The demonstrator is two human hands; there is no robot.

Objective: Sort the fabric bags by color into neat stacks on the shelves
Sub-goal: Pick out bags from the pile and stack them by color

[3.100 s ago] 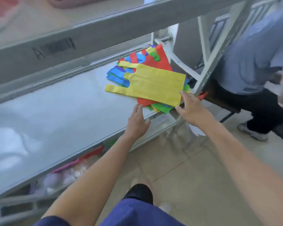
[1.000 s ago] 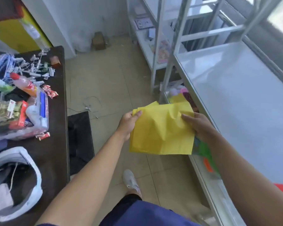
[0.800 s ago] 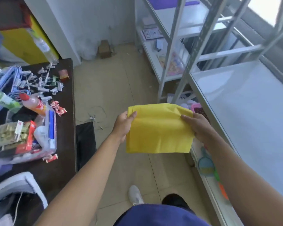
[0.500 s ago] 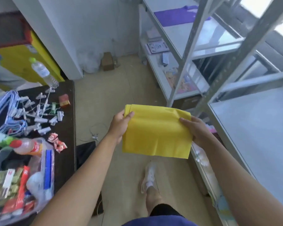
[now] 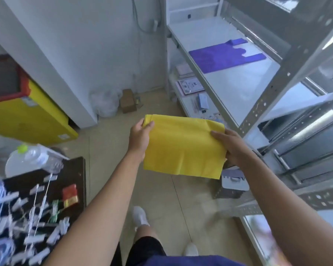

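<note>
A folded yellow fabric bag (image 5: 183,148) hangs in the air over the floor, held between both hands. My left hand (image 5: 139,140) pinches its upper left corner. My right hand (image 5: 232,145) grips its right edge, fingers behind and thumb on top. On a white shelf (image 5: 244,89) of the grey rack ahead on the right lies a purple fabric bag (image 5: 221,57), spread flat with its handles pointing right.
Grey perforated rack posts (image 5: 283,73) stand on the right. Papers (image 5: 189,86) lie on the lower shelf. A dark table (image 5: 73,173) with clips and a water bottle (image 5: 30,159) is at the left. A yellow box (image 5: 27,116) and a small cardboard box (image 5: 128,100) sit by the wall.
I have picked the yellow bag from the mixed pile, turned away and walked forward; the shelf with the purple bag has come closer. Both hands keep their hold.
</note>
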